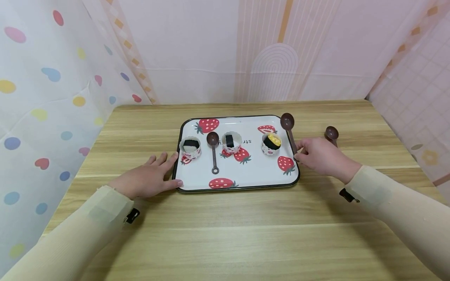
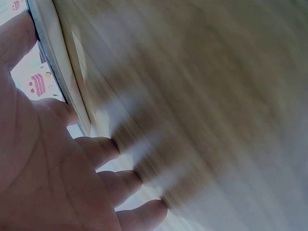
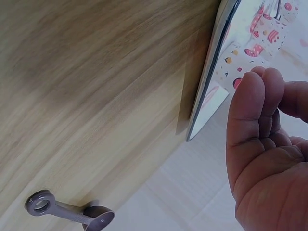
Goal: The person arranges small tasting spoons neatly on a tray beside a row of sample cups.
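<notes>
My right hand (image 1: 320,157) pinches the handle end of a brown scoop-shaped spoon (image 1: 287,121), its bowl pointing away over the right rim of a strawberry-printed tray (image 1: 253,171). Thumb and fingertips meet in the right wrist view. My left hand (image 1: 145,177) lies with fingers spread at the tray's left edge, thumb over the near-left corner. On the tray, a second brown spoon (image 1: 213,139) lies between two patterned paper cups, the left cup (image 1: 191,154) and the middle cup (image 1: 232,148), each holding a rice piece with a black band. The right cup (image 1: 270,150) holds a yellow-topped black piece.
A third brown spoon (image 1: 331,134) lies on the wooden table (image 1: 239,234) beyond my right hand; its ring-ended handle (image 3: 65,211) shows in the right wrist view. Patterned cloth (image 1: 197,50) hangs behind the table and along both sides.
</notes>
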`<state>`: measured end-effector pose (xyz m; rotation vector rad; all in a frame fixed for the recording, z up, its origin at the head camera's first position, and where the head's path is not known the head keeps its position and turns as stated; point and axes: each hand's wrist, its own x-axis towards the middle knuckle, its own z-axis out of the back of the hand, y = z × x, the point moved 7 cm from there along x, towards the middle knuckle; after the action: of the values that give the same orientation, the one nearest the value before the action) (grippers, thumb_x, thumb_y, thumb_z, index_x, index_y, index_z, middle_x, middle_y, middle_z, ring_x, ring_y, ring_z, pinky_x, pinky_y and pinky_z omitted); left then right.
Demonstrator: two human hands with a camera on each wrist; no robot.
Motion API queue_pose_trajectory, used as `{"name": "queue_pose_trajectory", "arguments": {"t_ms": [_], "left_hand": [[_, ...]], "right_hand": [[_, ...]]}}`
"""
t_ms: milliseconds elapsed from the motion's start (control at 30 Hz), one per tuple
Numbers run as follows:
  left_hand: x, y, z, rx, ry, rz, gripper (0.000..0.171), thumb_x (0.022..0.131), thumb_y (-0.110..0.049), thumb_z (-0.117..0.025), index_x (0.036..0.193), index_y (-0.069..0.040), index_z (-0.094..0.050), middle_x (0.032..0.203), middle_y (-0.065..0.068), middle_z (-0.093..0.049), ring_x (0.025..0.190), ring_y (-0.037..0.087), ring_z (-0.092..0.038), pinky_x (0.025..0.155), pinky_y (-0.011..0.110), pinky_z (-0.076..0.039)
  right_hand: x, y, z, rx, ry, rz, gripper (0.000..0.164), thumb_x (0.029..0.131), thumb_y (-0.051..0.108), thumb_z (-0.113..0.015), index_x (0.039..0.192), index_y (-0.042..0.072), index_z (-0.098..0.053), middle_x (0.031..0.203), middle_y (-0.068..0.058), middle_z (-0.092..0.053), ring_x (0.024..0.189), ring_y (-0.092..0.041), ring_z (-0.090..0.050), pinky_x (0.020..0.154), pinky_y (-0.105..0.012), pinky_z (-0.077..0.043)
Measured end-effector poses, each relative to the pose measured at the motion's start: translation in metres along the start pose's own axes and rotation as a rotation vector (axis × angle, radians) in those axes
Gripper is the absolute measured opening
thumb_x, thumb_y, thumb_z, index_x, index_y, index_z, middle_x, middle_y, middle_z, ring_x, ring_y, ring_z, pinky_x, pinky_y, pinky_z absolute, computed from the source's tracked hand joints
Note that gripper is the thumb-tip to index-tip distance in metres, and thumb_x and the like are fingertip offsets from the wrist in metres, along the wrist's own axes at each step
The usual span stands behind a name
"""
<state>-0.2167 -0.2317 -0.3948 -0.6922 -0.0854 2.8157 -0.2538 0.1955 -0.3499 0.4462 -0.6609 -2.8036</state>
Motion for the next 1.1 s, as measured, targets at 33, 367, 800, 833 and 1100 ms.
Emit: {"name": "queue_pose_trajectory", "arguments": {"t_ms": [33,367,800,833,1100], "left_hand": [[0.0,0.0,0.0,0.002,0.0,0.0,0.107,0.096,-0.081,-0.047,0.171,-0.014,-0.01,0.172,0.032,-0.013,0.153,0.065,-0.014,0.113,0.076,-0.037],[0.0,0.0,-0.001,-0.005,0.008,0.003,0.107,0.096,-0.081,-0.047,0.171,-0.015,-0.009,0.173,0.031,-0.012,0.154,0.064,-0.012,0.113,0.075,-0.037],[-0.002,-0.001,0.002,-0.01,-0.007,-0.01,0.108,0.096,-0.081,-0.047,0.171,-0.013,-0.011,0.172,0.033,-0.013,0.152,0.066,-0.013,0.114,0.075,-0.037],[-0.002,-0.001,0.002,-0.011,-0.006,-0.01,0.108,0.096,-0.081,-0.047,0.171,-0.012,-0.011,0.172,0.034,-0.013,0.152,0.066,-0.013,0.114,0.075,-0.037],[-0.003,-0.002,0.003,-0.008,-0.01,-0.017,0.107,0.097,-0.08,-0.046,0.17,-0.011,-0.011,0.171,0.034,-0.013,0.152,0.066,-0.014,0.115,0.075,-0.035]], "right_hand": [[0.0,0.0,0.0,-0.001,-0.001,0.001,0.028,0.103,0.015,-0.063,0.126,-0.001,-0.069,0.079,-0.009,-0.071,0.058,-0.015,-0.054,0.049,-0.028,-0.041],[0.001,0.007,0.0,-0.007,-0.016,0.026,0.027,0.102,0.015,-0.064,0.123,-0.001,-0.071,0.082,-0.009,-0.074,0.058,-0.015,-0.054,0.049,-0.028,-0.041],[0.002,0.014,-0.003,-0.035,-0.02,0.063,0.025,0.101,0.017,-0.065,0.118,0.0,-0.071,0.081,-0.005,-0.074,0.058,-0.014,-0.054,0.052,-0.03,-0.043],[0.002,0.014,-0.003,-0.036,-0.019,0.066,0.025,0.101,0.017,-0.066,0.119,0.0,-0.071,0.081,-0.005,-0.074,0.058,-0.014,-0.055,0.052,-0.03,-0.043],[0.003,0.017,-0.005,-0.024,-0.012,0.075,0.024,0.101,0.015,-0.066,0.118,-0.001,-0.07,0.081,-0.006,-0.074,0.056,-0.013,-0.053,0.051,-0.029,-0.042]]}}
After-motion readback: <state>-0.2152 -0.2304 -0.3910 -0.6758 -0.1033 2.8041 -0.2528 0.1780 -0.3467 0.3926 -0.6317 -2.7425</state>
